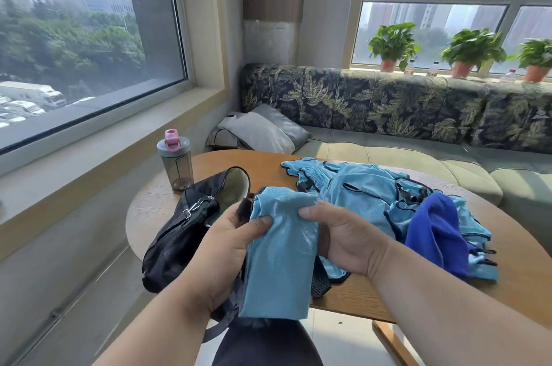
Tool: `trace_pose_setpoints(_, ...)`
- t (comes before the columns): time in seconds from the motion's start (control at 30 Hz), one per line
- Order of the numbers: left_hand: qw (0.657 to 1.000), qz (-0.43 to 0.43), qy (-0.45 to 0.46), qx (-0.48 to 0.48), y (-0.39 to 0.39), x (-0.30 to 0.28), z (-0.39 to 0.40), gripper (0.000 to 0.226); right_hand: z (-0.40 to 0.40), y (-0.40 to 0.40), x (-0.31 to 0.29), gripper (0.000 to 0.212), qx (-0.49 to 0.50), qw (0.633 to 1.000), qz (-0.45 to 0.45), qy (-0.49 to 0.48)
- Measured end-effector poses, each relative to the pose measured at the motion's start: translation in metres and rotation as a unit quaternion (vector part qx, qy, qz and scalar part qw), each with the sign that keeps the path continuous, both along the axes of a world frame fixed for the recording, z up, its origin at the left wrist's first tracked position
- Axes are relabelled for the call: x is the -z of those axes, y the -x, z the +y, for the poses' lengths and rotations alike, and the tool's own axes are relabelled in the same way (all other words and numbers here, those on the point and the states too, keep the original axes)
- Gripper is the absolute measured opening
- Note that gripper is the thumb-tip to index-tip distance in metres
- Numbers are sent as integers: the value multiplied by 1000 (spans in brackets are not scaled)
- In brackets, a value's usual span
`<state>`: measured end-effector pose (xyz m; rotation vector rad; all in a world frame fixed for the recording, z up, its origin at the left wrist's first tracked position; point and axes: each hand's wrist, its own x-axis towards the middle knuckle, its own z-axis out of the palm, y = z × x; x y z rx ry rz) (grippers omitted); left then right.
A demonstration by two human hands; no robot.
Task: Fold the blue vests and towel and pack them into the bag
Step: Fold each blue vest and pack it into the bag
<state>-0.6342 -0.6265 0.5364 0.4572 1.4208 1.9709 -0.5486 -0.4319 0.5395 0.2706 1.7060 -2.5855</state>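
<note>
Currently both hands grip folded light-blue vest at near edge of wooden table.
Left hand and right hand pinch it; black bag lies left of vest, unfolded vests and royal-blue towel right, shaker bottle beyond bag.

Both forearms bare – no sleeves, no rings/watch; dark trousers on leg btwn arms.

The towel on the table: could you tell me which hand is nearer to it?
Right. The right hand grips the folded vest just left of the towel; the left hand is on the vest's far side.
</note>
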Motion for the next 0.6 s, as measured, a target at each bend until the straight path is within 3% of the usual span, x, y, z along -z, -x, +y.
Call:
trace_pose_setpoints(0.13,999,-1,5,-42,-7,0,7,27,-21,-3,13,41,33,996,0,79)
trace_pose_setpoints(0.27,999,9,24,-38,1,0,4,32,-18,9,9,45,92,993,-1,69)
trace_pose_setpoints(0.33,989,92,81,-83,24,-1,-5,21,-11,16,6,48,107,992,-2,69)
trace_pose_setpoints(0.4,933,269,217,-103,58,6,-14,25,-4,21,0,47,116,990,1,85)
trace_pose_setpoints(0.47,798,450,400,-42,90,16,-18,35,1,30,-6,38,112,988,4,106)
trace_pose_setpoints(0.5,730,491,476,7,101,21,-17,43,3,34,-8,34,109,988,6,113)
trace_pose_setpoints(0.53,692,500,518,52,110,26,-17,52,6,39,-10,33,107,987,6,118)
trace_pose_setpoints(0.6,658,492,559,111,122,35,-15,59,10,51,-11,38,103,987,10,125)
